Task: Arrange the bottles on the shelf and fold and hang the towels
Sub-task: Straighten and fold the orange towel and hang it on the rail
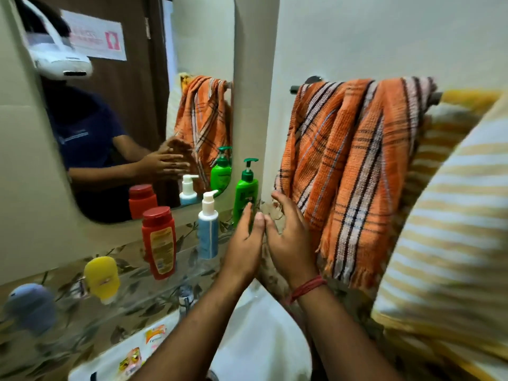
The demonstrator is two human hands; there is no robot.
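Several bottles stand in a row on the glass shelf (129,281) under the mirror: a green pump bottle (245,192), a white-and-blue pump bottle (208,232), a red bottle (159,240), a yellow tube (101,279) and a blurred grey-blue bottle (30,306). An orange plaid towel (349,166) hangs bunched over the wall rail (295,88). A yellow striped towel (450,226) hangs to its right. My left hand (244,243) and my right hand (288,237) are held side by side, thumbs touching, between the green bottle and the orange towel's lower edge. Both are empty with fingers extended.
A mirror (115,105) on the left wall reflects the person, the bottles and the towel. Below my arms lie a white sink basin (264,339) and a chrome tap (186,296). Small sachets (155,335) lie on the sink ledge.
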